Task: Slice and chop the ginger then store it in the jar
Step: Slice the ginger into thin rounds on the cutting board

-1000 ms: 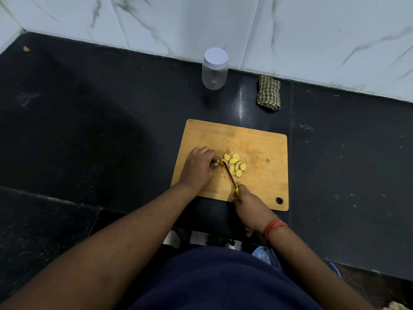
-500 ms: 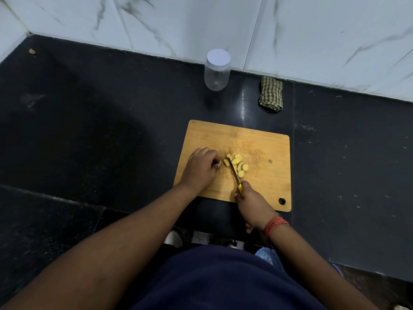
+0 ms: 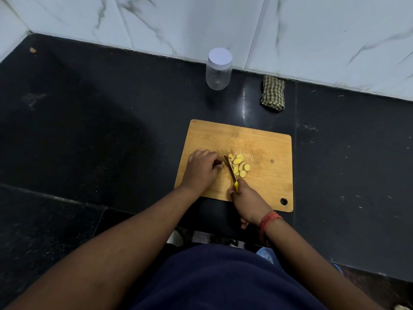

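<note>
A small brown scrap [image 3: 33, 49] is lying on the black counter [image 3: 93, 135] at about 10 o'clock, close to the wall corner. The counter is meeting the white marble wall [image 3: 201, 21] along the far edge.

The left hand [image 3: 201, 170] is resting on the left part of the wooden cutting board [image 3: 263, 142], fingers curled down over the uncut ginger piece [image 3: 222, 162], which is mostly hidden under the fingertips; only a sliver is showing at the hand's 3 o'clock side. The hand is gripping it against the board.

The clear jar [image 3: 219, 70], white lid on, is standing upright at 12 o'clock from the board, near the wall and well apart from the board.

The knife [image 3: 230, 170] is lying with its blade angled from about 11 o'clock down to 5 o'clock, just beside the left fingertips, tip over the board. The right hand [image 3: 249, 201] is clamped round the yellow handle at the board's near edge, a red thread band [image 3: 269, 220] circling the wrist.

The ginger slices [image 3: 240, 165], pale yellow rounds, are sitting in a loose overlapping cluster immediately at 3 o'clock of the blade, near the board's middle.

A folded green checked cloth [image 3: 273, 92] is lying at 1 o'clock from the board, against the wall base. The board's hanging hole [image 3: 283, 201] is showing at its near right corner.
</note>
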